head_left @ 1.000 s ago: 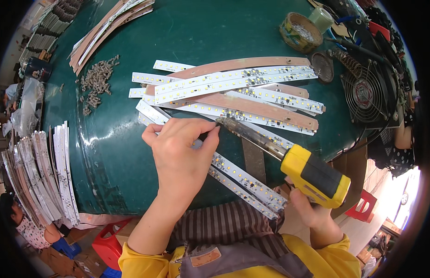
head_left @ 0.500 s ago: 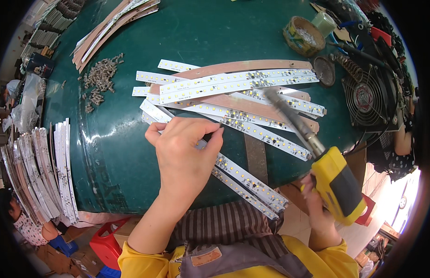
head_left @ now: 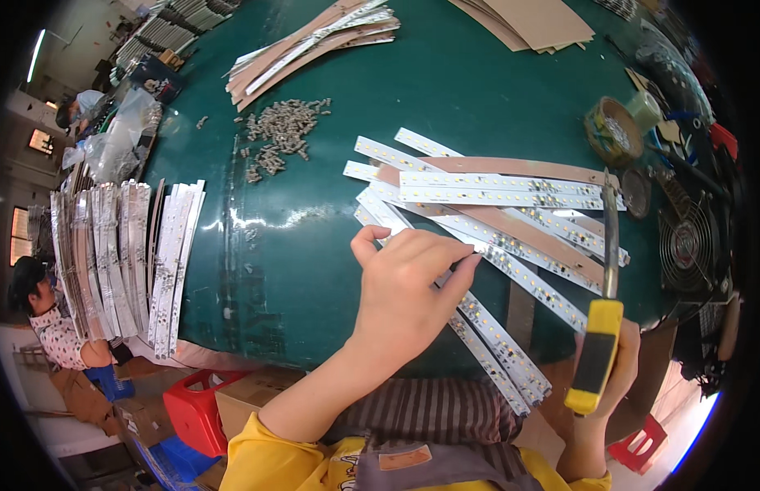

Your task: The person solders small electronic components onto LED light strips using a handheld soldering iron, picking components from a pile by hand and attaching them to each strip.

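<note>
My left hand [head_left: 409, 286] hovers over a spread of white LED strip boards [head_left: 486, 195], thumb and forefinger pinched together. A tiny dark thing seems to sit at those fingertips, too small to make out. My right hand [head_left: 624, 368] grips a soldering gun [head_left: 597, 356] by its yellow and black handle. Its metal barrel points away from me, with the tip close to the right ends of the upper boards; I cannot tell whether it touches. Brown board backs [head_left: 511, 166] show among the white strips. More strips [head_left: 494, 348] lie below my left hand, at the table's near edge.
A heap of small metallic parts [head_left: 286, 131] lies beyond my left hand. Strip stacks stand at the left [head_left: 122, 258] and far side [head_left: 314, 45]. At right are a round tub [head_left: 613, 131], a small dish [head_left: 636, 192] and a fan [head_left: 687, 243]. Another person [head_left: 57, 315] sits at left.
The view has swung left, so the table things appear farther right. The soldering gun has turned from leaning left to nearly straight ahead, its tip toward the boards' right ends. My left hand stays pinched.
</note>
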`<state>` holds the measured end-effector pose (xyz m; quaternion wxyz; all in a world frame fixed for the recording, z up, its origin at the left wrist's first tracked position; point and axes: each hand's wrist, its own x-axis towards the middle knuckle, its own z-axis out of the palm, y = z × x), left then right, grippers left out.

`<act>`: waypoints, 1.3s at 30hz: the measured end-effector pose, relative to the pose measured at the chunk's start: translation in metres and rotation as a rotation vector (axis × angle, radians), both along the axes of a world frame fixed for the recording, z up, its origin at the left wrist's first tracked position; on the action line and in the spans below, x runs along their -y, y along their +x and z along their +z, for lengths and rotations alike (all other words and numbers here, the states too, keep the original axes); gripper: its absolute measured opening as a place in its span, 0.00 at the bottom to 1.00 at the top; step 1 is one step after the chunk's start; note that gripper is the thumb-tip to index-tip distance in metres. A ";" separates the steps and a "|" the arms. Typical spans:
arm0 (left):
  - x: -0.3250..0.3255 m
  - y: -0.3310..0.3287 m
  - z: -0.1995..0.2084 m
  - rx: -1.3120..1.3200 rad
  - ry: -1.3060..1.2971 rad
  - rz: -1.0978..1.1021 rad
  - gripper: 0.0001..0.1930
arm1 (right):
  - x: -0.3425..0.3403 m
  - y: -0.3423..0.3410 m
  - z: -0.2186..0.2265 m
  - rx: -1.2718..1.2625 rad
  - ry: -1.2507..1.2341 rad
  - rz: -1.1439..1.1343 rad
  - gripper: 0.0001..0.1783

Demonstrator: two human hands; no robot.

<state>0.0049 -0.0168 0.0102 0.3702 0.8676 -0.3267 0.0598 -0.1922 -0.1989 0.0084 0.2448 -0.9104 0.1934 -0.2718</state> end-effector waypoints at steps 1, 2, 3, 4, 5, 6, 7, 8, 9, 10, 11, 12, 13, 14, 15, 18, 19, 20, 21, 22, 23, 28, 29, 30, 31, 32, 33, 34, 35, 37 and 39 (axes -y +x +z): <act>-0.006 0.004 0.002 0.028 -0.006 -0.011 0.04 | -0.001 -0.005 -0.003 0.005 0.030 -0.019 0.24; -0.011 0.009 0.005 0.054 -0.011 -0.022 0.04 | -0.001 -0.009 -0.005 0.007 0.061 -0.038 0.23; -0.020 0.016 0.010 0.015 0.046 0.021 0.04 | -0.003 -0.012 -0.007 0.010 0.064 -0.036 0.23; -0.029 0.030 0.008 0.013 0.051 0.066 0.05 | -0.006 -0.016 -0.008 0.003 0.107 -0.065 0.22; -0.033 0.045 0.008 0.007 0.061 0.150 0.07 | -0.009 -0.018 -0.008 -0.010 0.147 -0.100 0.22; -0.045 0.062 0.005 0.000 0.071 0.239 0.09 | -0.011 -0.016 -0.007 -0.008 0.150 -0.098 0.22; -0.052 0.078 0.006 0.042 0.047 0.277 0.09 | -0.012 -0.015 -0.006 0.000 0.132 -0.060 0.21; -0.063 0.093 0.003 0.088 0.075 0.398 0.10 | -0.014 -0.012 -0.005 0.011 0.114 -0.013 0.20; -0.070 0.107 0.000 0.061 0.080 0.471 0.12 | -0.015 -0.012 -0.006 0.009 0.136 -0.006 0.19; -0.075 0.117 -0.004 0.059 0.077 0.468 0.12 | -0.017 -0.011 -0.006 0.008 0.133 -0.009 0.19; -0.078 0.125 -0.007 0.110 0.117 0.467 0.12 | -0.019 -0.011 -0.007 0.016 0.156 -0.021 0.18; -0.080 0.131 -0.009 0.160 0.157 0.467 0.13 | -0.020 -0.011 -0.007 0.025 0.178 -0.032 0.18; -0.080 0.134 -0.010 0.104 0.108 0.460 0.12 | -0.020 -0.011 -0.007 0.025 0.177 -0.035 0.18; -0.080 0.135 -0.010 0.104 0.106 0.457 0.12 | -0.019 -0.012 -0.007 0.011 0.173 -0.033 0.18; -0.081 0.136 -0.010 0.099 0.112 0.424 0.12 | -0.018 -0.012 -0.007 -0.003 0.170 -0.030 0.19; -0.085 0.138 -0.014 0.144 0.139 0.366 0.08 | -0.016 -0.013 -0.006 -0.016 0.163 -0.007 0.20; -0.087 0.139 -0.015 0.196 0.162 0.339 0.06 | -0.015 -0.013 -0.005 -0.017 0.163 -0.006 0.20; -0.089 0.141 -0.014 0.195 0.162 0.341 0.06 | -0.015 -0.013 -0.004 -0.026 0.172 -0.003 0.20; -0.092 0.144 -0.012 0.273 0.230 0.288 0.06 | -0.015 -0.013 -0.003 -0.033 0.180 0.000 0.20; -0.093 0.147 -0.010 0.349 0.296 0.230 0.06 | -0.015 -0.013 -0.003 -0.035 0.180 -0.002 0.20; -0.092 0.148 -0.006 0.348 0.296 0.228 0.06 | -0.014 -0.012 -0.003 -0.039 0.179 0.000 0.22; -0.093 0.158 0.012 0.373 0.298 0.098 0.06 | -0.006 -0.019 -0.003 -0.066 0.196 0.061 0.29; -0.091 0.158 0.011 0.373 0.297 0.098 0.06 | -0.006 -0.020 -0.003 -0.062 0.235 0.058 0.29; -0.086 0.157 0.010 0.325 0.251 0.037 0.06 | -0.006 -0.021 -0.002 -0.059 0.273 0.056 0.30; -0.079 0.155 0.008 0.275 0.206 -0.026 0.06 | -0.005 -0.025 -0.004 -0.066 0.307 0.063 0.30; -0.070 0.151 0.009 0.152 0.149 -0.080 0.06 | -0.007 -0.025 -0.005 -0.067 0.306 0.062 0.30; -0.062 0.149 0.005 0.134 0.097 -0.073 0.06 | -0.011 -0.024 -0.005 -0.057 0.405 -0.024 0.30; -0.056 0.146 0.003 0.114 0.044 -0.066 0.07 | -0.013 -0.024 -0.005 -0.048 0.503 -0.111 0.31; -0.052 0.143 0.002 0.113 0.043 -0.067 0.07 | -0.010 -0.028 -0.006 -0.067 0.557 -0.104 0.31; -0.045 0.138 0.004 -0.254 -0.024 0.109 0.11 | -0.009 -0.029 -0.005 -0.060 0.546 -0.097 0.31; -0.038 0.127 0.006 -0.208 0.036 0.191 0.12 | -0.008 -0.032 -0.005 -0.053 0.537 -0.095 0.31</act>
